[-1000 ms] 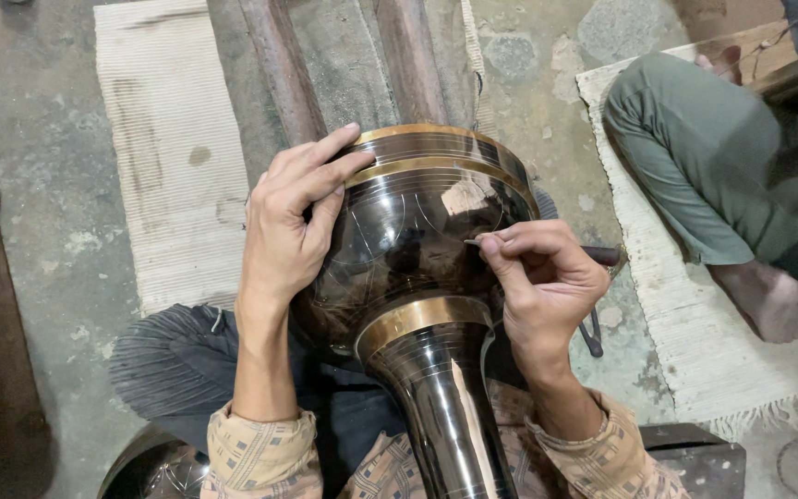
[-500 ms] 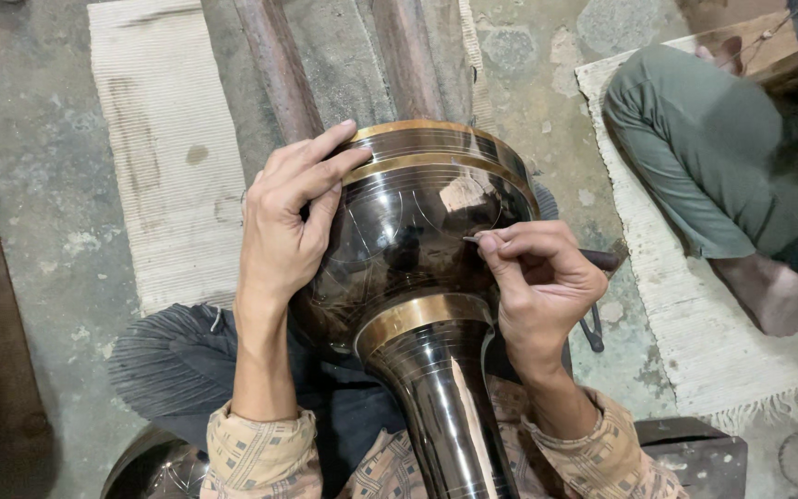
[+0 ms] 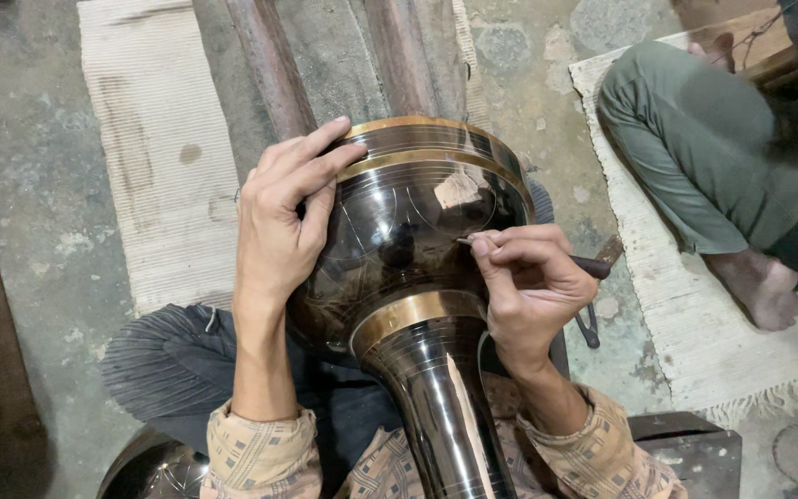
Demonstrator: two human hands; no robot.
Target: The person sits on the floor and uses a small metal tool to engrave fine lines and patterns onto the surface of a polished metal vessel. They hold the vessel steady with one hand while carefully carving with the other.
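Concrete floor point(image 3: 30, 185) bears a ribbed mat point(image 3: 159, 166) and fringed rug point(image 3: 685, 333).

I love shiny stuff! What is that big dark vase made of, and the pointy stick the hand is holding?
The vase looks like metal with a dark, polished coat: it mirrors light, and gold-coloured bands, probably brass, ring its rim and neck. The pointed tool in the right hand seems dark metal, though it is too small to be sure. The left hand rests on the vase.

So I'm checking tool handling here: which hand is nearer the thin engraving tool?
Right. The right hand pinches the engraving tool in its fingers against the dark vase. The left hand lies flat on the vase's other side, away from the tool.
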